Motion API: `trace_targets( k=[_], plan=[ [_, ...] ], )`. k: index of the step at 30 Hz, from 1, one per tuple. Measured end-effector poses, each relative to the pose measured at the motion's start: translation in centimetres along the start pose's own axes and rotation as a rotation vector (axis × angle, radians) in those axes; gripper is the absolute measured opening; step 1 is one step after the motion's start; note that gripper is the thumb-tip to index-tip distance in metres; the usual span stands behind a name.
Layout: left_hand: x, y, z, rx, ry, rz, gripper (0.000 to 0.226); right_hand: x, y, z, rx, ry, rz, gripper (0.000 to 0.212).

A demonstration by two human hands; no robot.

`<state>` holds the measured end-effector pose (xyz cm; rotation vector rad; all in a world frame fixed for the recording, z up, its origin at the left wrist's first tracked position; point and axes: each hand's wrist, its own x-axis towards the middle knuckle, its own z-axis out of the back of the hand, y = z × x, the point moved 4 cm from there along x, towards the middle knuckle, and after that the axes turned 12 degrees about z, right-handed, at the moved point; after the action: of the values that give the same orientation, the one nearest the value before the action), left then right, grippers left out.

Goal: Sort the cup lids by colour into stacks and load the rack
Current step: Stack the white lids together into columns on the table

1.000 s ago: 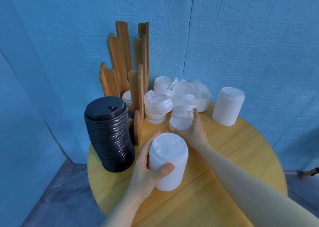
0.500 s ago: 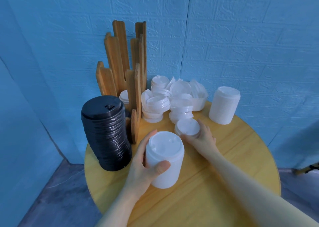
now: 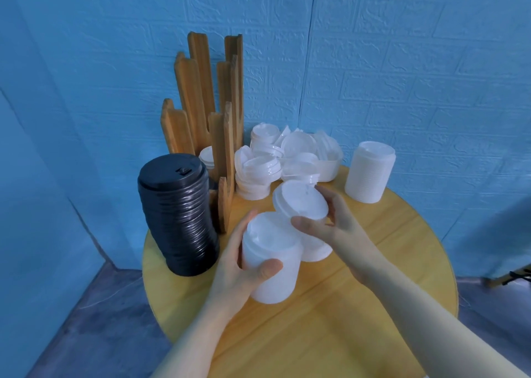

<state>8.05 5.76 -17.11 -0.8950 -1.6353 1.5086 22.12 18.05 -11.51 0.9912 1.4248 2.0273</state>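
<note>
Both my hands are busy: my left hand (image 3: 244, 265) wraps thumb and fingers around a white lid stack (image 3: 271, 262) on the round wooden table (image 3: 359, 306), while my right hand (image 3: 333, 228) pinches a tilted white lid (image 3: 298, 199) just above it. Loose white lids (image 3: 287, 159) lie behind, beside the wooden rack (image 3: 201, 104) and black lid stack (image 3: 178, 216).

Round wooden table (image 3: 359, 306), blue wall (image 3: 402, 47)

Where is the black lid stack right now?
In the head view, the black stack stands at the table's left edge, just in front of the wooden rack and left of the left hand.
</note>
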Motion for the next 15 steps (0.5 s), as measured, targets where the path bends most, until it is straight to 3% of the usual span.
trace_targets(
  k=[5,15],
  plan=[
    [-0.1,-0.1,-0.3,-0.038,0.039,0.009,0.114,-0.7,1.0,-2.6,-0.262,0.157,0.059,0.095],
    [0.3,0.5,0.0,-0.041,0.038,-0.007,0.113,-0.7,0.9,-3.4,-0.127,0.065,0.017,0.088]
  ],
)
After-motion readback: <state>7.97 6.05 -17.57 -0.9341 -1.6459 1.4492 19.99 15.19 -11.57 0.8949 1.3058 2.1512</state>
